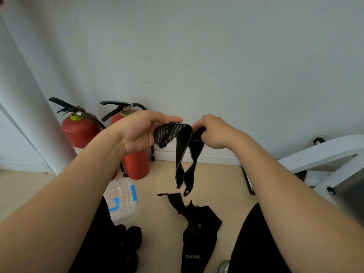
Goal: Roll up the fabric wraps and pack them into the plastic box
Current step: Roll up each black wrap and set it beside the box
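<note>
Pale wall behind, beige floor (216, 184) below. At mid-frame the left hand (137, 133) grips the striped end of a black fabric wrap (181, 154); the right hand (214, 133) pinches it alongside, tails dangling. Best to roll tightly from the striped end, edges aligned. The plastic box (122, 200) sits on the floor, lower left of centre.

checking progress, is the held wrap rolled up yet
Partly: the left hand grips the bunched striped end of the wrap, the right hand pinches it, two tails hang loose.

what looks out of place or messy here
Nothing looks damaged. The wrap gripped by the left hand and right hand trails a twisted, unrolled tail, and a second wrap lies crumpled on the floor outside the plastic box.
</note>
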`<state>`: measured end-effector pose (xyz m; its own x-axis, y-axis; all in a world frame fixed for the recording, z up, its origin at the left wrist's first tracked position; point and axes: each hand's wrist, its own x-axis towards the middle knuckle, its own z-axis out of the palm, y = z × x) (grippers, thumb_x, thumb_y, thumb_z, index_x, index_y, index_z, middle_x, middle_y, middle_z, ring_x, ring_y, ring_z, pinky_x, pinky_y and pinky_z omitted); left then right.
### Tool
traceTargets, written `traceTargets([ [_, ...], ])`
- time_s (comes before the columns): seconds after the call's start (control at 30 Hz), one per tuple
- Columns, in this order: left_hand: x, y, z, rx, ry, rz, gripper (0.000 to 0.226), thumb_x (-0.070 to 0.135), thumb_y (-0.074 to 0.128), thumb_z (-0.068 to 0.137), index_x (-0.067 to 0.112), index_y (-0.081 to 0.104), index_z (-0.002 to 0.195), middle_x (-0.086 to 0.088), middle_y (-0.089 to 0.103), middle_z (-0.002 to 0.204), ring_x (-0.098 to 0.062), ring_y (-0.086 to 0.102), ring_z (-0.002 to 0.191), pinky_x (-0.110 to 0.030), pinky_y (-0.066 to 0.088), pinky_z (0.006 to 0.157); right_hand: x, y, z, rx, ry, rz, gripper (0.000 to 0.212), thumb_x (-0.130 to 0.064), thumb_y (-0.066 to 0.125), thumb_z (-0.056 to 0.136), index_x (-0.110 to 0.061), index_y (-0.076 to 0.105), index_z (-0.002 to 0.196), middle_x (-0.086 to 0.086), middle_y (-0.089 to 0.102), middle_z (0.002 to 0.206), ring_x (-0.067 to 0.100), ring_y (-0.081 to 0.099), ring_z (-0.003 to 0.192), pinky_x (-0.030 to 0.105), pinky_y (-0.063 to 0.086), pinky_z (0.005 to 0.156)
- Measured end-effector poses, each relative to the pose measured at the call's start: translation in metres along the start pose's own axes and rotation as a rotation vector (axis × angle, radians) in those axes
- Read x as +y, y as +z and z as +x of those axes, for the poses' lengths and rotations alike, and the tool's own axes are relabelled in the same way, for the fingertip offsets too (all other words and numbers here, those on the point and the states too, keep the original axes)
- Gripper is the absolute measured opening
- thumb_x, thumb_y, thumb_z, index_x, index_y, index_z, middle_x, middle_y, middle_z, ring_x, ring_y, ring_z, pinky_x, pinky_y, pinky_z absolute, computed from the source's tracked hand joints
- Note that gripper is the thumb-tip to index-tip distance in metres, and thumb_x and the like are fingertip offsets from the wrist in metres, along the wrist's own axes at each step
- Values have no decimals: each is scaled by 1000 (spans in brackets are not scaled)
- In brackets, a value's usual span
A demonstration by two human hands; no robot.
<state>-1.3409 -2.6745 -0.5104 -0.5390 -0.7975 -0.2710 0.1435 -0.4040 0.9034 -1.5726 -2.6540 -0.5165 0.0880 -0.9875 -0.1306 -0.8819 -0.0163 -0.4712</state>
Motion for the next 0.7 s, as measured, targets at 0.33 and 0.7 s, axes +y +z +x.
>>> traceTargets([
  [0.33, 3, -2, 1, -139, 194, -226, 54, -13, 25, 95, -17, 58, 137, -33, 68, 136, -33, 74, 119, -33, 64, 95, -12, 20, 1, -72, -178, 117, 38, -45, 92, 81, -30, 66, 106, -8, 72, 106, 12, 69, 105, 26, 57, 86],
  [0.7, -34, -17, 16, -54, -110, 585, 50, 32, 90, 78, 21, 77, 125, -1, 80, 126, -25, 68, 130, -53, 39, 121, -29, 5, 8, 203, 25, 770, 11, -25, 59, 89, -17, 65, 84, 8, 54, 81, 24, 45, 81, 40, 34, 77],
])
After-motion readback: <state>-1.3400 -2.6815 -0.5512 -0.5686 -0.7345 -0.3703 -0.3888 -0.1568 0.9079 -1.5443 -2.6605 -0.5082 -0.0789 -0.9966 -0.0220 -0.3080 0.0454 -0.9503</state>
